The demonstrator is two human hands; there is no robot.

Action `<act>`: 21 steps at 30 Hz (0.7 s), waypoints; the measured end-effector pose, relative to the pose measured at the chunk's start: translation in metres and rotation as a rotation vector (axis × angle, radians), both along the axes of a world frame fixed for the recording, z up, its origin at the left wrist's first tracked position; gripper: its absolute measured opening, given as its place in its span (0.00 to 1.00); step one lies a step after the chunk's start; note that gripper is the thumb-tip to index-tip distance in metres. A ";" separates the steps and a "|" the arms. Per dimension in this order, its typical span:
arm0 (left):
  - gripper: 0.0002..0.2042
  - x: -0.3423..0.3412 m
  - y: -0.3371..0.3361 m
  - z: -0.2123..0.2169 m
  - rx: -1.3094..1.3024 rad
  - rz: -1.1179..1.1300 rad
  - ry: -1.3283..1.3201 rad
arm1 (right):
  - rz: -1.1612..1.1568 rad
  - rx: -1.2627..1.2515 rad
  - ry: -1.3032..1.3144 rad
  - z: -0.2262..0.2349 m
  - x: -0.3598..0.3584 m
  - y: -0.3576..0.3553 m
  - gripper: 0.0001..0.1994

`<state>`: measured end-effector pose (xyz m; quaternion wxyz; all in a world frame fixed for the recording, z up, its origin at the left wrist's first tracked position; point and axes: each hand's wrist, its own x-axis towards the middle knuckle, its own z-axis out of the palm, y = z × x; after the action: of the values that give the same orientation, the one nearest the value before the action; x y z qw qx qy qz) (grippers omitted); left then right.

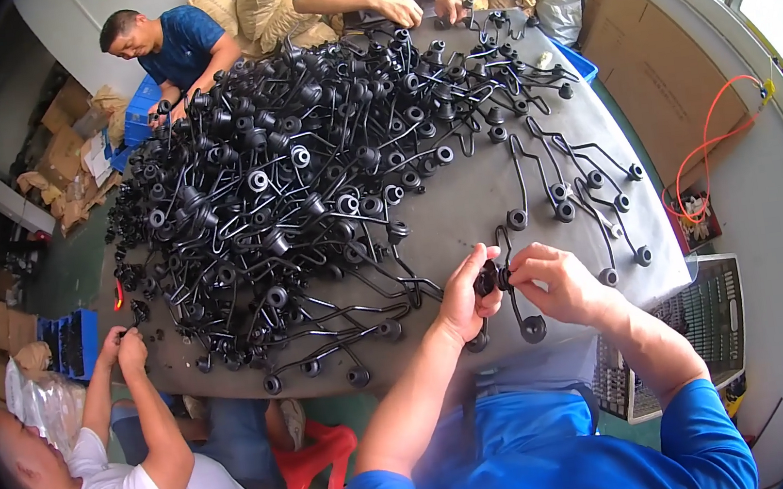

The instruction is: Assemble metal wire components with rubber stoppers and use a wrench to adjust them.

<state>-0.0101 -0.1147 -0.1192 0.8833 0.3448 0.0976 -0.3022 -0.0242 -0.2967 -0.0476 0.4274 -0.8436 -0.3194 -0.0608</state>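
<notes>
Both hands meet at the near edge of the table (pixel 504 201). The left hand (pixel 464 296) has its grip closed on a small black roller (pixel 487 279), and the right hand (pixel 552 278) pinches the same part from the other side, so most of it is hidden behind fingers. A bent black rod (pixel 516 302) hangs below, ending in a ring (pixel 533 329); can't tell how it joins up. The big pile of black rods (pixel 305 177) toward the far left corner is too tangled to sort out. A finished few (pixel 590 186) lie near the right edge.
</notes>
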 end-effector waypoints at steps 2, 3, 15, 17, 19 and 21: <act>0.20 0.000 -0.001 0.000 0.008 -0.002 -0.004 | -0.001 -0.003 -0.059 0.000 -0.003 0.001 0.06; 0.20 0.001 -0.001 0.001 0.015 -0.004 -0.008 | -0.049 0.017 0.055 0.001 -0.003 0.001 0.05; 0.21 -0.002 -0.004 0.007 0.082 0.006 -0.027 | -0.164 -0.172 0.211 -0.003 -0.004 -0.005 0.13; 0.21 -0.004 -0.003 0.005 0.089 0.006 -0.022 | -0.156 -0.213 0.229 -0.006 -0.002 -0.006 0.13; 0.21 -0.003 -0.002 0.004 0.094 0.003 -0.021 | -0.173 -0.271 0.622 -0.008 0.001 -0.006 0.15; 0.21 -0.003 -0.002 0.004 0.065 0.018 -0.017 | -0.221 -0.209 0.528 -0.001 -0.001 -0.008 0.15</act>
<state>-0.0134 -0.1169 -0.1150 0.8751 0.3751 0.1030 -0.2879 -0.0249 -0.3048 -0.0489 0.3975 -0.8992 -0.1079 0.1475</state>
